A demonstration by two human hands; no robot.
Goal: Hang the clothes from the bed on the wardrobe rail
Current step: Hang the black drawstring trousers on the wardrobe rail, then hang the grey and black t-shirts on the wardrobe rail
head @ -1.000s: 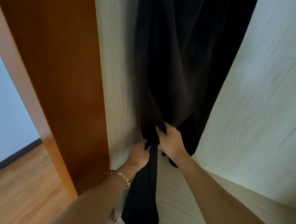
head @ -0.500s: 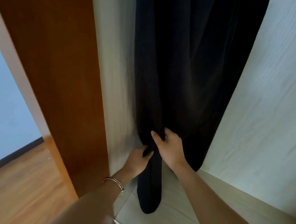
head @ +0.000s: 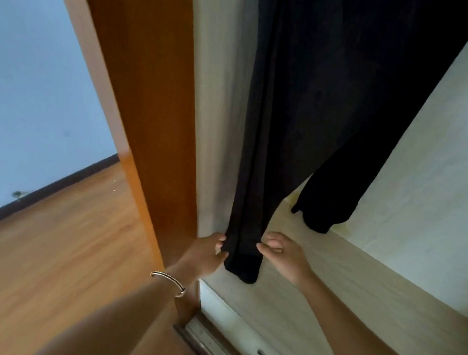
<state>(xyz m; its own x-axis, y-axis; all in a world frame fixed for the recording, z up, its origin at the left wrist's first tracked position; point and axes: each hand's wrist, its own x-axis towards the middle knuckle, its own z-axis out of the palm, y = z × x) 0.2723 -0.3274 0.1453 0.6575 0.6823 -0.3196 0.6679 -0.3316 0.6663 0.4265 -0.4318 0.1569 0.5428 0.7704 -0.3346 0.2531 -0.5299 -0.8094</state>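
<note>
trousers (head: 304, 112): plain black | wardrobe door (head: 149, 97): orange-brown wood | wardrobe interior (head: 426, 181): pale cream, faint woodgrain | floor (head: 49, 245): warm brown wood | wall (head: 37, 72): light blue | skirting (head: 40, 190): dark brown | bracelet (head: 170, 281): silver

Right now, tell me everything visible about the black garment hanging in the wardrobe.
The black garment is dark, soft-looking fabric in long vertical folds, hanging inside the pale wardrobe, its top out of frame. Two lower ends show: the nearer is pinched at either edge by the left hand and right hand; the farther end hangs free by the back panel.
</note>
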